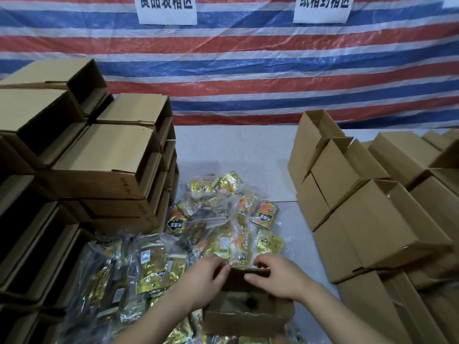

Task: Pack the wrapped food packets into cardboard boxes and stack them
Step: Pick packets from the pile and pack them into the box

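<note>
1. Nearest the camera, an open cardboard box (248,311) sat low on the tabletop (233,150), probably placed there so it could be filled without reaching.
2. The left hand (203,281) and the right hand (275,276) worked at the box's far rim. Each grip was curled on that edge or on the packet wrapping just behind it; which of the two could not be told. My reading is that they were steadying the mouth or drawing a bundle in.
3. Around and just beyond the box lay the food packets (223,219), gold foil pieces bundled in clear bags, heaped within easy reach. None could be seen clearly inside the box, so the packing of this box looked barely begun.
4. To the left rose stacked boxes (104,165), laid on their sides with ends open.
5. To the right stood more boxes (367,207), upright and tilted together, flaps loose, likely the empty supply.
6. Farthest back hung a striped tarp (248,70) with two paper signs (167,8), seemingly marking zones.
</note>
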`<state>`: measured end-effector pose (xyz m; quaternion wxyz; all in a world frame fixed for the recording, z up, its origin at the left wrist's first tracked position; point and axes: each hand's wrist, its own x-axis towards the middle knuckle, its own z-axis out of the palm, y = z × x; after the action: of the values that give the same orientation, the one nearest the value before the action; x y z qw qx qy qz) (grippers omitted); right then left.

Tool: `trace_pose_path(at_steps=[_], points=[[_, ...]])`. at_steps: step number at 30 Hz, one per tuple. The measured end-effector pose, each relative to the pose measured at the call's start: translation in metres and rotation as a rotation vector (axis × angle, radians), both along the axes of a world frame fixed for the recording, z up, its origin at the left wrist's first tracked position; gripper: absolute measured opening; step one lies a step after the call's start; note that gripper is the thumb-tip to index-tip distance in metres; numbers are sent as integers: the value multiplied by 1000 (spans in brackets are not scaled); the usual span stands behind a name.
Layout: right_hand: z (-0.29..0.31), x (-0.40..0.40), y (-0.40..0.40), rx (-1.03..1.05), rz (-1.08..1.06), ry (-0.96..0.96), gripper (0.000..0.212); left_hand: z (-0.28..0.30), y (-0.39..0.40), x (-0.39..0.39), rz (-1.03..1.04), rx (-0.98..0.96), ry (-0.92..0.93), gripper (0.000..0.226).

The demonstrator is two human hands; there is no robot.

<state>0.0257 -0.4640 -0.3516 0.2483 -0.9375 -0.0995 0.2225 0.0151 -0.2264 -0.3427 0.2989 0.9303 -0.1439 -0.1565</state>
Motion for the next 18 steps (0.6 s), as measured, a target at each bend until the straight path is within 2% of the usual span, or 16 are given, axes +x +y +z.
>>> trace_pose_path(at_steps=[6,8,13,18], points=[[-8,12,-25,381,-362,74,58,26,-27,37,40,40,-35,43],[-18,19,-33,452,-506,116,52,29,-50,59,3,75,-24,41],[-45,38,-51,481,-753,143,52,3,-129,113,-141,268,76,36],[-70,41,-75,511,-887,93,48,-50,-189,141,-156,406,292,49]])
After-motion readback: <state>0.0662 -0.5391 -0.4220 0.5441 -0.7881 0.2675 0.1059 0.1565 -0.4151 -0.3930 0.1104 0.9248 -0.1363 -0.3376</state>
